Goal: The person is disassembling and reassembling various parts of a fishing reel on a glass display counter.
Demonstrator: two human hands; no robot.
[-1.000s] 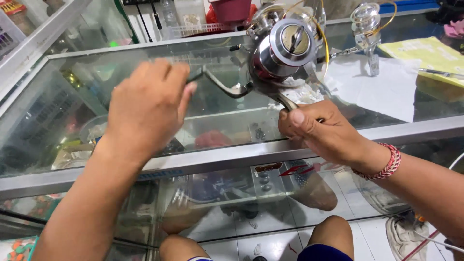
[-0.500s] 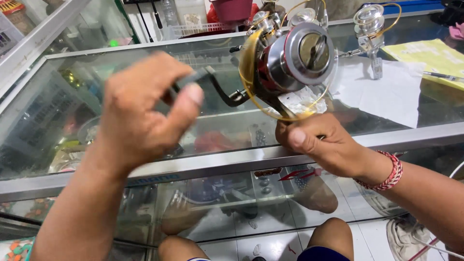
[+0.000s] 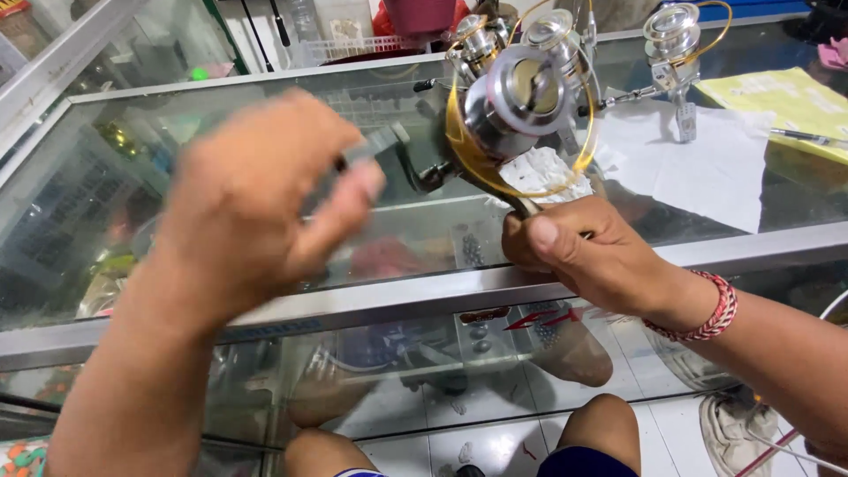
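Note:
I hold a silver spinning fishing reel (image 3: pixel 517 97) above a glass display counter (image 3: pixel 442 291). My right hand (image 3: pixel 587 252) grips the reel's foot from below; a red braided band sits on that wrist. My left hand (image 3: pixel 256 203), blurred by motion, pinches the grey knob of the crank handle (image 3: pixel 375 146) at the reel's left side. A yellow loop of line circles the spool.
Further silver reels (image 3: pixel 673 35) stand at the back of the counter on white paper (image 3: pixel 707 168). A yellow pad (image 3: pixel 786 102) with a pen lies at far right. Small goods show under the glass. My knees and sandals are visible below.
My left hand has swung round with the crank handle, from up near the reel to lower and nearer me. The reel has tilted and shifted slightly right; the right hand keeps its grip.

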